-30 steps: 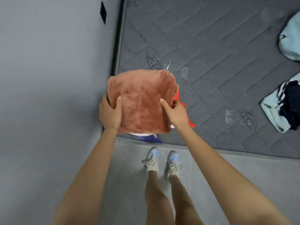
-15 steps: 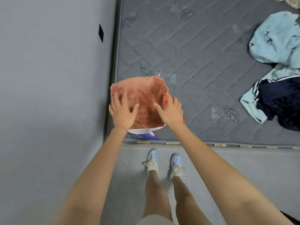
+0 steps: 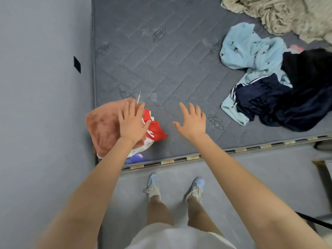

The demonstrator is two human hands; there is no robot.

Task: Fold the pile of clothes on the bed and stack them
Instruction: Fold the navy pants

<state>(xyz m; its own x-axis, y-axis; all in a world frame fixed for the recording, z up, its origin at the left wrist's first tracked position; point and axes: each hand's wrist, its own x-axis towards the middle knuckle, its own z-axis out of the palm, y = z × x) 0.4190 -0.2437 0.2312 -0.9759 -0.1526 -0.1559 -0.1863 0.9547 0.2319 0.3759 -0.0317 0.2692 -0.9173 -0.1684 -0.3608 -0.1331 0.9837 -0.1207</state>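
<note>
Fingers (image 3: pixel 183 110) splayed, empty: left hand (image 3: pixel 133 125) over folded stack (image 3: pixel 102 126), right hand (image 3: pixel 193 123) over mattress (image 3: pixel 161 60).

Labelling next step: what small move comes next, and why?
Likely reach the right hand toward the blue garment. Both hands are open and empty, the pink cloth lies on the stack, the left hand over it, and unfolded clothes lie at right.

We count two hands: left hand (image 3: pixel 133 123), right hand (image 3: pixel 193 121). Two shoes: left shoe (image 3: pixel 152 185), right shoe (image 3: pixel 196 187). One folded stack (image 3: pixel 104 126), four colours showing. At least three loose garments: light blue garment (image 3: pixel 246 49), navy garment (image 3: pixel 258 99), black garment (image 3: pixel 309 69). One beige blanket (image 3: pixel 280 13).
</note>
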